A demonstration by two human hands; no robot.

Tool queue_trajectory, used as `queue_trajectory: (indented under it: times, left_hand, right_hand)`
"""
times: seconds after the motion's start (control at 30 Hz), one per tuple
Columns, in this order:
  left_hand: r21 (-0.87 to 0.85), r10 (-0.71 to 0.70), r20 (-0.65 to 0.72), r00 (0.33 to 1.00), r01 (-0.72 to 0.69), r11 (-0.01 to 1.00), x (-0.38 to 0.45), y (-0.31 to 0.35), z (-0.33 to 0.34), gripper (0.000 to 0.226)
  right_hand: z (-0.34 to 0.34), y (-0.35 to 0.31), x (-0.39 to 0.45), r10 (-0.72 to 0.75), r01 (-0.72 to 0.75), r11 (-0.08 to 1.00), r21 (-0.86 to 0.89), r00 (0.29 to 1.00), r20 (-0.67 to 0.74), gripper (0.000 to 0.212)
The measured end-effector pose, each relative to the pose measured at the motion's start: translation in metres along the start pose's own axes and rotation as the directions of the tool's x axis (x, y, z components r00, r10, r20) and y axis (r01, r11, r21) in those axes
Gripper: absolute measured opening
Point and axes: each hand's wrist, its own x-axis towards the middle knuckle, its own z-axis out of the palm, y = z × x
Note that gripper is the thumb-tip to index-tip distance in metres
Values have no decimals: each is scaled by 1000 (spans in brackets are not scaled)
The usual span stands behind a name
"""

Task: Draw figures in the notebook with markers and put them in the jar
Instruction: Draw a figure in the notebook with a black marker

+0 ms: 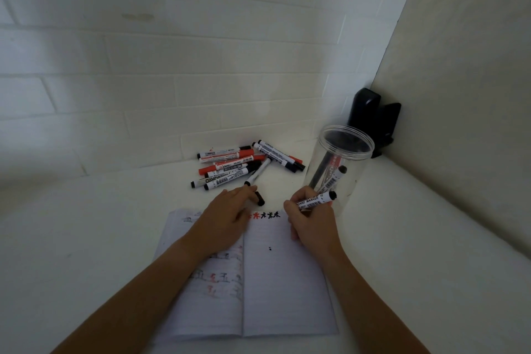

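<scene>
An open lined notebook (275, 276) lies on the white table, with a row of small red and black figures (265, 215) along the top of its right page. My right hand (309, 223) grips a black whiteboard marker (317, 200) at that page's top right corner; its tip is hidden by my fingers. My left hand (227, 214) rests on the left page, fingers reaching a black marker cap (260, 199) just beyond the notebook. A clear plastic jar (337, 169) stands right of the notebook with a few markers inside.
A pile of red and black markers (244, 165) lies behind the notebook near the white brick wall. A black device (373, 121) stands in the corner behind the jar. A second wall closes the right side.
</scene>
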Motion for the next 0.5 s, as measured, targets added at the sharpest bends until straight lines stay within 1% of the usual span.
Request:
queue_trajectory:
  times: [0.07, 0.13, 0.23, 0.3, 0.37, 0.43, 0.5]
  left_hand:
    - [23, 30, -42, 999, -29, 999, 2, -1, 1, 33]
    - [98, 85, -63, 994, -78, 992, 4, 0, 1, 30]
    - [192, 144, -60, 988, -130, 973, 9, 1, 0, 46]
    - [212, 155, -60, 986, -140, 967, 13, 2, 0, 49]
    - [206, 166, -93, 982, -144, 968, 16, 0, 1, 36]
    - [177, 147, -131, 980, -123, 977, 17, -3, 2, 25]
    - [143, 128, -158, 979, -106, 984, 18, -4, 4, 22]
  right_hand:
    - [0, 1, 1, -19, 18, 1000, 6, 1000, 18, 15]
    - [1, 2, 1, -29, 28, 1000, 4, 999, 31, 15]
    - [2, 4, 2, -22, 22, 1000, 1, 999, 30, 15]
    - [1, 5, 2, -19, 19, 1000, -5, 1000, 25, 15]
    - [1, 5, 2, -17, 17, 1000, -8, 1000, 24, 15]
    - [1, 3, 1, -12, 12, 1000, -1, 1000, 29, 15]
    - [1, 2, 1, -13, 12, 1000, 4, 999, 35, 15]
